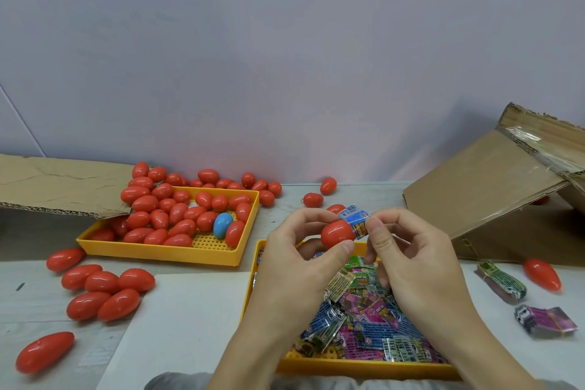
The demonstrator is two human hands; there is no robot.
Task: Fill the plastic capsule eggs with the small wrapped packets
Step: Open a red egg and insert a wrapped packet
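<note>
In the head view, both hands are meeting above the far edge of the near yellow tray (364,369), which is sitting at the front edge of the tabletop (41,291). The left hand (294,250) is gripping a red capsule egg (337,233), its thumb curling under the egg and its fingers wrapping over the top. The right hand (411,256) is pinching a blue wrapped packet (356,221) between thumb and forefinger; the packet is touching the egg's right end, and whether it is sitting partly inside cannot be told. The other right fingers are curling loosely behind.

The near tray is holding a heap of wrapped packets (370,323) in blue, pink and green. A second yellow tray (158,251) is lying toward the back left of the tabletop, piled with red eggs (164,215) and one blue egg (223,225). More red eggs are lying loose behind that tray along the back edge, and a cluster of loose eggs (101,291) is resting near the left front corner. A white sheet (180,326) is lying just left of the near tray. Two banded packet bundles (503,283) and a single red egg (542,274) are lying by the right edge. A cardboard box (506,193) is leaning at the back right, and a cardboard flap (60,183) is overhanging the back left.
</note>
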